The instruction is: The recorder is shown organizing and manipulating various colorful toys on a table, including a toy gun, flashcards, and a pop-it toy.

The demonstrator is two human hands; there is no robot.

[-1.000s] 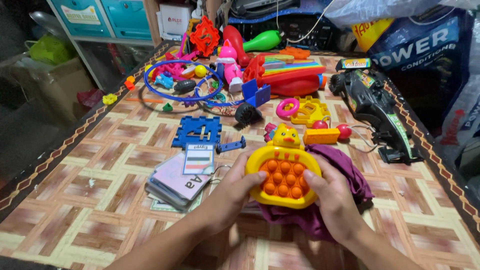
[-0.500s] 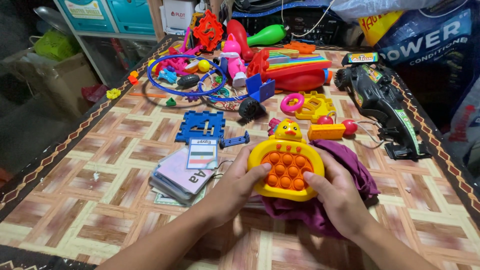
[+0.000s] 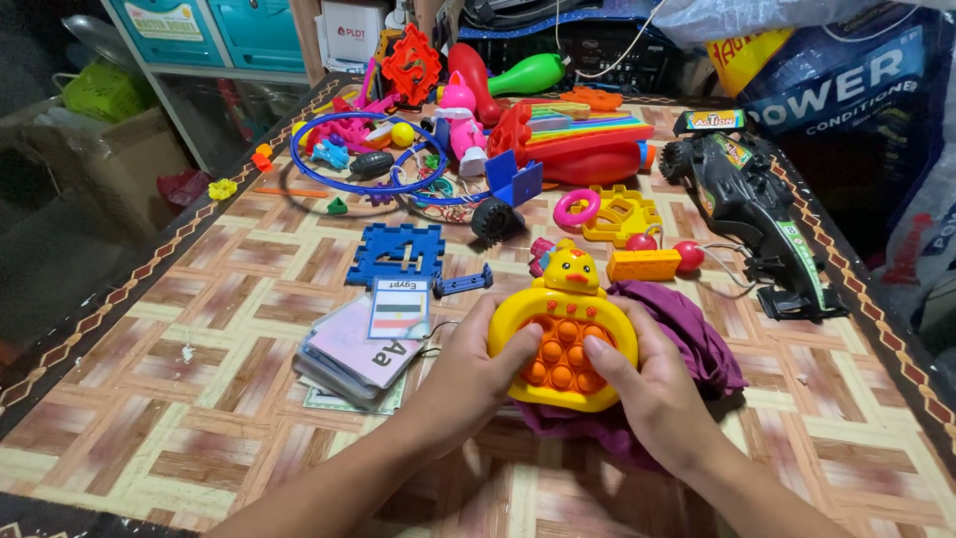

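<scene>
While the forearms leave the frame at the bottom edge, the left hand and right hand clasp a yellow duck-shaped pop toy at lower centre, thumbs on its orange bubbles; a purple cloth beneath is partly hidden, on the table.

A cluttered home room: toys strewn over a mat-covered table
</scene>
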